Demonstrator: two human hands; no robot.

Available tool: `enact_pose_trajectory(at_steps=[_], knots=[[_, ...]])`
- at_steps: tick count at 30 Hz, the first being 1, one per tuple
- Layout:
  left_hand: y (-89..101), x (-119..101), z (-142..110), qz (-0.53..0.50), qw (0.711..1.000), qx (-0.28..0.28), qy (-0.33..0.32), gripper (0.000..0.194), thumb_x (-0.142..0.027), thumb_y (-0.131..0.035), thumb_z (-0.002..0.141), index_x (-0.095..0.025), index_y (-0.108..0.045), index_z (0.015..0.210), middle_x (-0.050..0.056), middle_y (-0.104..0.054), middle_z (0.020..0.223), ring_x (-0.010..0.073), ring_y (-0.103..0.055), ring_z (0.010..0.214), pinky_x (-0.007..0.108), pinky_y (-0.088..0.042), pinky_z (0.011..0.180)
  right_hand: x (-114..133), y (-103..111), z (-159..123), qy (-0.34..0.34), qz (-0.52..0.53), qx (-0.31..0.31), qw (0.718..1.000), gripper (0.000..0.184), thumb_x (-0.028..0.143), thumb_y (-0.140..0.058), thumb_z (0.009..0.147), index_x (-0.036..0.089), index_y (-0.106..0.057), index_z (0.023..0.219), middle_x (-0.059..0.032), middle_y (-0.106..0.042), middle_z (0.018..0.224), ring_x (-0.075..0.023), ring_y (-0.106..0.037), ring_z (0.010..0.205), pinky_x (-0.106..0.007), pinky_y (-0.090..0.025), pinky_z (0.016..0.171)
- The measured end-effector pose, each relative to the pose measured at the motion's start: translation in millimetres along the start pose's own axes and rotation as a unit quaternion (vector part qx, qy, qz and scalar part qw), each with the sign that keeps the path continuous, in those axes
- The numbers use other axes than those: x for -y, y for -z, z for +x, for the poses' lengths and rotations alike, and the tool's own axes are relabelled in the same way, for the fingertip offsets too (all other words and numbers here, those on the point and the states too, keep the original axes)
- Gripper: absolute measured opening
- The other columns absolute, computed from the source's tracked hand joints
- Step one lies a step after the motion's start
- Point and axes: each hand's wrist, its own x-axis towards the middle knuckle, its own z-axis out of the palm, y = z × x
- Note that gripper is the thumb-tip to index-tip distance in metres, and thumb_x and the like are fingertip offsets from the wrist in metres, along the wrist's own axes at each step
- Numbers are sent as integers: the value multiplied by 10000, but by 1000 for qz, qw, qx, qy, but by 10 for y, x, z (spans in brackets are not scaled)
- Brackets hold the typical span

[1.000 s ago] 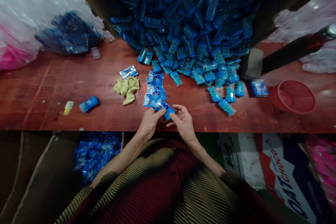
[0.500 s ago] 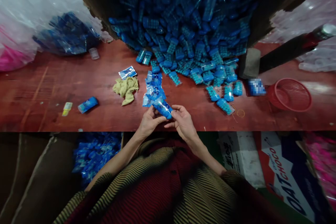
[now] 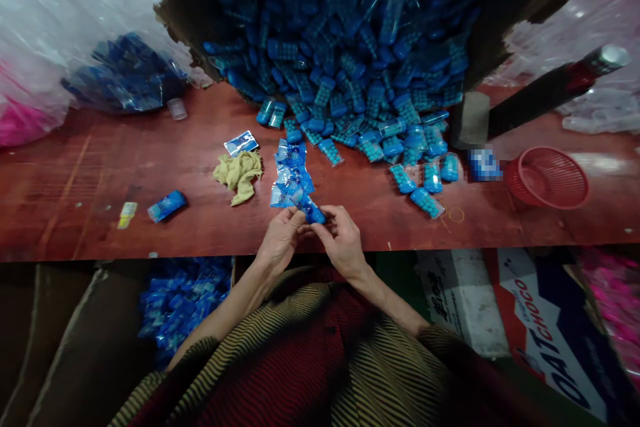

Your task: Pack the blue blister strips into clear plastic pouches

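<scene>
Both of my hands close round a small candy bottle in a shiny blue wrapper [image 3: 311, 210] at the table's front edge. My left hand [image 3: 281, 237] pinches its left end between thumb and fingers. On the other end, my right hand [image 3: 344, 240] grips with thumb and forefinger; the fingers partly cover the bottle. Just beyond the hands lie several flat blue printed wrappers [image 3: 291, 170]. To their left are a crumpled yellow-green cloth [image 3: 239, 177] and a blue and white packet [image 3: 241, 143]. One wrapped blue bottle [image 3: 167, 206] rests farther left.
A large heap of clear bottles with blue beads [image 3: 345, 73] spills from a dark box at the back. At right are a hammer [image 3: 540, 100] and a red plastic basket [image 3: 547, 178]. A carton of blue packets [image 3: 185, 300] sits below the table's edge.
The bottle has turned and is now more covered by my fingers. My left hand has shifted its hold to a pinch, and my right thumb has moved to the bottle's near side.
</scene>
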Motion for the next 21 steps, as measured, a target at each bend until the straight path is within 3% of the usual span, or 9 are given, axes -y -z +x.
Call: enact_pose_trajectory(at_steps=[3, 6, 8, 13, 17, 21], knots=[[-19, -32, 3, -3, 999, -44, -1, 361, -277, -843, 499, -132, -586, 706, -52, -595, 587, 40, -510, 497, 153, -412, 526, 39, 6, -28, 111, -80, 26, 990, 230, 270, -560, 860, 228, -551, 1086, -46, -614, 919, -168, -607, 850, -308, -538, 770], [-11, -88, 0, 7, 999, -28, 21, 366, -260, -852, 467, -124, -611, 707, -26, -635, 617, 61, -543, 523, 169, -430, 544, 51, 11, -29, 178, -97, 26, 979, 296, 253, -556, 868, 241, -516, 1161, -50, -631, 956, -172, -606, 874, -307, -528, 786], [-6, -118, -10, 8, 999, -8, 33, 363, -268, -853, 465, -124, -614, 696, -12, -645, 611, 79, -558, 530, 183, -442, 553, 35, 8, -29, 183, -77, 19, 980, 349, 249, -581, 854, 256, -495, 1192, -46, -629, 992, -169, -605, 897, -302, -524, 796], [18, -116, -22, -14, 999, 18, 43, 361, -264, -850, 486, -125, -619, 725, -1, -657, 627, 84, -568, 535, 185, -449, 552, -11, 4, -19, 54, 63, 35, 996, 432, 316, -682, 766, 268, -512, 1161, -22, -605, 953, -148, -609, 826, -284, -529, 744], [69, -74, -7, -23, 997, 43, 61, 350, -265, -830, 535, -139, -627, 791, -6, -659, 666, 94, -583, 563, 206, -475, 589, 6, 48, 43, -45, 202, 85, 975, 508, 308, -740, 696, 286, -510, 1148, 13, -555, 912, -94, -555, 695, -224, -495, 620], [122, -49, 2, -11, 992, 82, 97, 377, -317, -824, 544, -145, -640, 825, 10, -665, 684, 109, -587, 560, 232, -484, 589, 33, 125, 122, -75, 257, 135, 954, 626, 285, -785, 631, 306, -500, 1187, 18, -513, 970, -46, -434, 588, -183, -438, 529]])
